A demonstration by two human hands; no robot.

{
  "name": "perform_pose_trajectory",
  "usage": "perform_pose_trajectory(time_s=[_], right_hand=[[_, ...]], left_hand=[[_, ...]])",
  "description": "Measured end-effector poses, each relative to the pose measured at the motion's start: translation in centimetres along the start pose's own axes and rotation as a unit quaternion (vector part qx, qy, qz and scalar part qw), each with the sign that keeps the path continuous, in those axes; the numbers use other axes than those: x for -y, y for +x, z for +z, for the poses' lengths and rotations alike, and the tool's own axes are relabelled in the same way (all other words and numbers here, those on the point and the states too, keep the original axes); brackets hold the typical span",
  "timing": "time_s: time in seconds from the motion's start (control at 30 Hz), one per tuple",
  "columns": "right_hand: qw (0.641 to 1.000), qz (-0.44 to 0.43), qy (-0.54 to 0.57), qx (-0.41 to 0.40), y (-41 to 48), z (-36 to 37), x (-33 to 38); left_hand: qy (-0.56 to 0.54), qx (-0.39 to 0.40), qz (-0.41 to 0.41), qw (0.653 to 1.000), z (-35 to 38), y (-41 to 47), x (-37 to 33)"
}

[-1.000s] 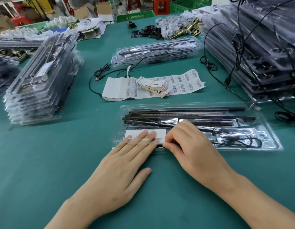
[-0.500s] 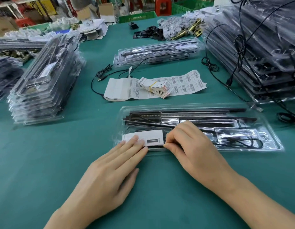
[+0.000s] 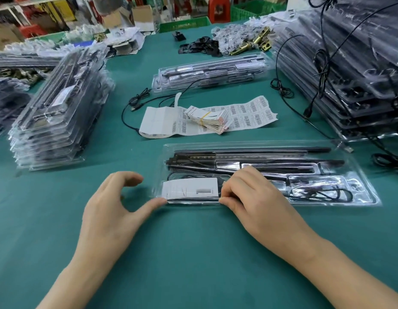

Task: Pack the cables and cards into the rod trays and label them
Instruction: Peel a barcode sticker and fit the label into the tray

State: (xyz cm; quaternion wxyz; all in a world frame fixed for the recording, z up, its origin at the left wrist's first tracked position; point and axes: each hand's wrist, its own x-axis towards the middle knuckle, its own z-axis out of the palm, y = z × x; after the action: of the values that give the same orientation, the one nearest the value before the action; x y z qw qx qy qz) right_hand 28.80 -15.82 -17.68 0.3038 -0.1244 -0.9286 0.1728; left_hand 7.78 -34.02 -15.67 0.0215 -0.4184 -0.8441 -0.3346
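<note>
A clear rod tray [image 3: 360, 198] lies in front of me with black rods [image 3: 260, 150] along its far side. A coiled black cable [image 3: 322, 192] sits in its right pocket and a white card [image 3: 189, 189] in its left pocket. My right hand [image 3: 256, 201] has curled fingers and pinches the tray's front edge at the card's right end. My left hand [image 3: 111, 210] is off the card, held in a loose C. Its thumb tip touches the tray's front left corner and its fingers hold nothing.
A sheet of barcode labels [image 3: 249, 114] lies behind the tray with a banded bundle of cards [image 3: 207, 119] on it. Packed trays are stacked at the left [image 3: 57, 121], tall stacks stand at the right [image 3: 349, 74], one tray lies farther back [image 3: 211, 72]. Loose black cables [image 3: 135, 103] trail between them.
My left hand slid back off the card and to the left, lifting its fingers; only the thumb now touches the tray. My right hand stayed at the tray's front edge.
</note>
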Motion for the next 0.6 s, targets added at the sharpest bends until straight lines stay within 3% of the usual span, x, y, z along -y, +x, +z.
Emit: perform_pose_trajectory(time_s=[0.1,0.2,0.3,0.4,0.6], right_hand=[[1.0,0.01,0.008,0.001,0.0,0.0,0.0],[1.0,0.011,0.012,0.005,-0.1,0.1,0.0],[1.0,0.01,0.011,-0.001,-0.1,0.1,0.0],[1.0,0.011,0.006,-0.001,0.0,0.0,0.1],[1.0,0.01,0.005,0.001,0.0,0.0,0.1]], left_hand=[[0.02,-0.032,-0.041,0.998,-0.4,-1.6,-0.2],[0.093,-0.023,0.125,0.988,-0.3,-4.3,-1.0],[0.109,0.068,0.249,0.96,0.9,-6.4,-2.3],[0.115,0.096,0.246,0.958,1.7,-6.4,-3.6],[0.128,0.072,0.284,0.947,1.7,-5.9,-3.8]])
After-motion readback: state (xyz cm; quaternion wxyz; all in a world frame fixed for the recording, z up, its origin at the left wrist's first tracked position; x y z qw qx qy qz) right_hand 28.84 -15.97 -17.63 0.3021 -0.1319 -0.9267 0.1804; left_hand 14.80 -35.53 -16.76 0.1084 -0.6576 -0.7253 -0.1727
